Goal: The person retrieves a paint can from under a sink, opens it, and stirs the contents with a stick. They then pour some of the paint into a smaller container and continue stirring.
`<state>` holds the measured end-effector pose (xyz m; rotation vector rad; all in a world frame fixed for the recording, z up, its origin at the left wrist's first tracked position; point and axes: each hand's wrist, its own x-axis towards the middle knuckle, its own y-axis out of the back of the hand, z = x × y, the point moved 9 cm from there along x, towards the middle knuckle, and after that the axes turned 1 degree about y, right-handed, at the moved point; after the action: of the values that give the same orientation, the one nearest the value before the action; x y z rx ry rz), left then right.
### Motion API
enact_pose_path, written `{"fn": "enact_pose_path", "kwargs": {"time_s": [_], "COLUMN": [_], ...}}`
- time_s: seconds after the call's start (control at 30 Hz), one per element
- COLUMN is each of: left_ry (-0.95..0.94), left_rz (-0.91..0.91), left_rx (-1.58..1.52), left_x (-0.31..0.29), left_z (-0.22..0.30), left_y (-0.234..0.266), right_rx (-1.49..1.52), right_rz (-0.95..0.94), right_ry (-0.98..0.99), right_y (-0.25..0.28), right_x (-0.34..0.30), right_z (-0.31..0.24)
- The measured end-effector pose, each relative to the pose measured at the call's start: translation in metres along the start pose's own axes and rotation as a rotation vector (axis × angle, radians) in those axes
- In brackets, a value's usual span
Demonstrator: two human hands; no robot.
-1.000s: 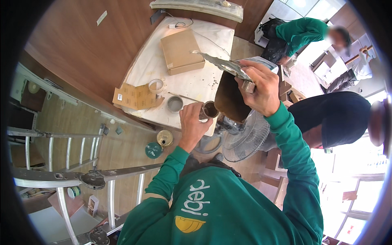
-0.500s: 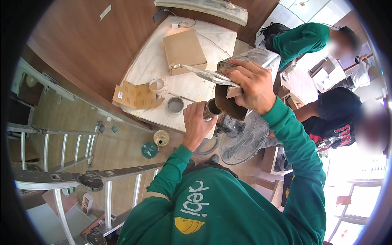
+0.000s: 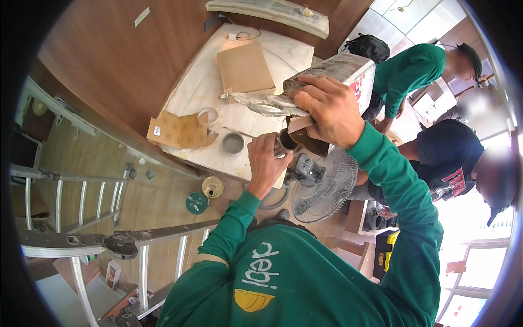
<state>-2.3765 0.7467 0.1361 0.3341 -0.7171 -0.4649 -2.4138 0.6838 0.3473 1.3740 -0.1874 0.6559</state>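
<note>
My right hand (image 3: pixel 333 111) grips the cut edge of a large rectangular metal tin (image 3: pixel 332 66), tilted with its opening toward me. The tin's top is cut loose, and its dirty peeled-back lid (image 3: pixel 261 103) sticks out to the left. Right under the opening, my left hand (image 3: pixel 263 162) wraps round a small brown-stained can (image 3: pixel 285 140), its mouth close to the tin's lower edge. No liquid shows passing between them. On the table beside my left hand stands a grey open can (image 3: pixel 233 143).
The pale table (image 3: pixel 199 71) also bears a cardboard box (image 3: pixel 246 68), sandpaper (image 3: pixel 177 131) and a tape roll (image 3: pixel 207 117). A fan (image 3: pixel 324 191) stands below the tin. A metal ladder (image 3: pixel 180 253) is at my left. Two co-workers are at the right, one in green (image 3: pixel 408 71).
The tin has shifted slightly left, and its lid has turned a little. The co-worker in green has moved, with an arm now reaching down. Both my hands keep their holds.
</note>
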Motion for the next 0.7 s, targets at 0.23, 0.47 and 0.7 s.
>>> {"fn": "enact_pose_path", "kwargs": {"time_s": [0.23,0.47,0.7], "left_ry": [-0.009,-0.001,-0.005], "left_rz": [0.015,0.012,0.018], "left_rx": [-0.019,0.007,-0.003], "left_x": [0.001,0.001,0.001], "left_z": [-0.001,-0.005,-0.008], "left_y": [0.003,0.000,-0.005], "right_rx": [-0.030,-0.004,-0.001], "right_rz": [0.027,0.040,0.021], "right_ry": [-0.078,-0.055,-0.044], "right_y": [0.000,-0.004,-0.012], "right_x": [-0.007,-0.001,0.001], "right_z": [0.015,0.010,0.007]}}
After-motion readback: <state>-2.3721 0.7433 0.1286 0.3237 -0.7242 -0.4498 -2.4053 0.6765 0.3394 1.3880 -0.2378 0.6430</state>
